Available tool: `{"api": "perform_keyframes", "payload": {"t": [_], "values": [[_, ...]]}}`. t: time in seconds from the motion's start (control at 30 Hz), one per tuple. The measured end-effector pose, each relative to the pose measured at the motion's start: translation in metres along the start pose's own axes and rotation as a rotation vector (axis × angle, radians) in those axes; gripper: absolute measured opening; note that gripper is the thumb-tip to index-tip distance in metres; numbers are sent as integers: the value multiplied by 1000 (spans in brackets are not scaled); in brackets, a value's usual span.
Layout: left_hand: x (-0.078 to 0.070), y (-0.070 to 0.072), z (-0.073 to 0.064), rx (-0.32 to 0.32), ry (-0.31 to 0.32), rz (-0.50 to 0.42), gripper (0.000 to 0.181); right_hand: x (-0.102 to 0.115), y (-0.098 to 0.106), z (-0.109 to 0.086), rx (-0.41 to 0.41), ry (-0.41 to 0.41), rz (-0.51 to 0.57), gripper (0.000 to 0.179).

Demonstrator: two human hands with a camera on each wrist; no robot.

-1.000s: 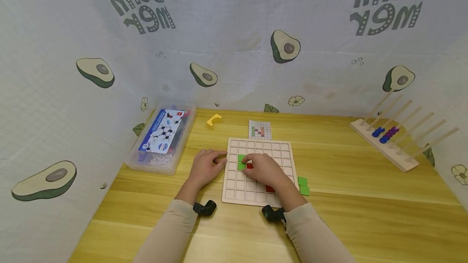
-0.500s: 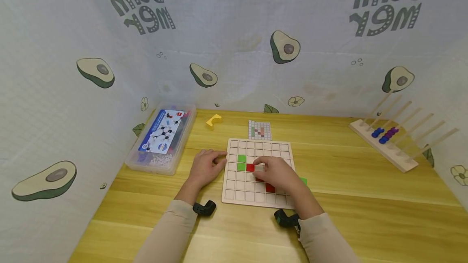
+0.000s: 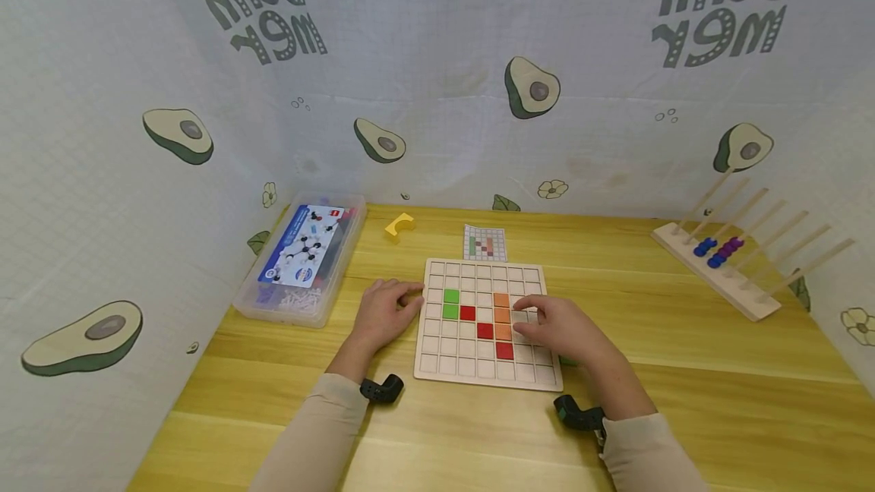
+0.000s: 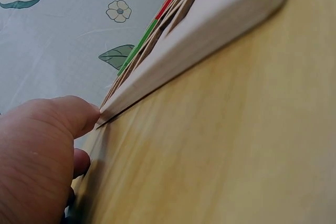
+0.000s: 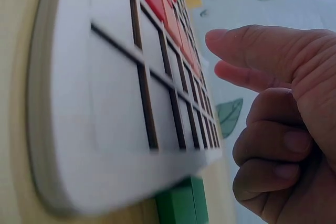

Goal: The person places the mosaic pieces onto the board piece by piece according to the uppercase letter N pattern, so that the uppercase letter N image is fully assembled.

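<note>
A wooden grid board (image 3: pixel 444 367) lies on the table, with two green tiles (image 3: pixel 451 304), three red tiles (image 3: pixel 484 331) in a diagonal and a column of orange tiles (image 3: pixel 502 315) in its squares. At the board's left edge rests my left hand (image 3: pixel 386 315), its index fingertip at the rim in the left wrist view. Over the board's right side hovers my right hand (image 3: pixel 560 329), thumb and index finger spread apart with nothing between them. Its other fingers are curled under in the right wrist view. Green tiles (image 5: pixel 181 203) beside the board are mostly hidden by that hand in the head view.
A small pattern card (image 3: pixel 485 244) lies behind the board, near a yellow arched block (image 3: pixel 399 227). A clear plastic case (image 3: pixel 301 260) stands at the left. On the right is a wooden peg rack (image 3: pixel 718 272) with blue and purple beads.
My right hand has moved right, away from the green tiles on the board, uncovering the red and orange tiles and covering the loose green ones. My left hand has stayed put.
</note>
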State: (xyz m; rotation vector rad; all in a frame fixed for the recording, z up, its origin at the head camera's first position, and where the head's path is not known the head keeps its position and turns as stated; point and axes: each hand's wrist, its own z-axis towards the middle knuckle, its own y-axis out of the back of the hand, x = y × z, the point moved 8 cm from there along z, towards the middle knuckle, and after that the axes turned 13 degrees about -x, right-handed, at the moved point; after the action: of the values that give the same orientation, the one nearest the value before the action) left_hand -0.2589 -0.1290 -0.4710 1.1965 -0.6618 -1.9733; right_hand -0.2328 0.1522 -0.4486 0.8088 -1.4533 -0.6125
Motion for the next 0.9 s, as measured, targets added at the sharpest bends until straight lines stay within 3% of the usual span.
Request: {"api": "perform_keyframes", "payload": {"t": [0.43, 0.6, 0.9], "values": [[-1, 0, 0, -2, 1, -4, 27, -39, 23, -11, -20, -45, -23, 37], [-1, -1, 1, -2, -1, 1, 27, -53, 28, -13, -16, -50, -23, 34], [1, -2, 0, 17, 12, 6, 27, -71, 29, -16, 20, -130, -6, 30]]}}
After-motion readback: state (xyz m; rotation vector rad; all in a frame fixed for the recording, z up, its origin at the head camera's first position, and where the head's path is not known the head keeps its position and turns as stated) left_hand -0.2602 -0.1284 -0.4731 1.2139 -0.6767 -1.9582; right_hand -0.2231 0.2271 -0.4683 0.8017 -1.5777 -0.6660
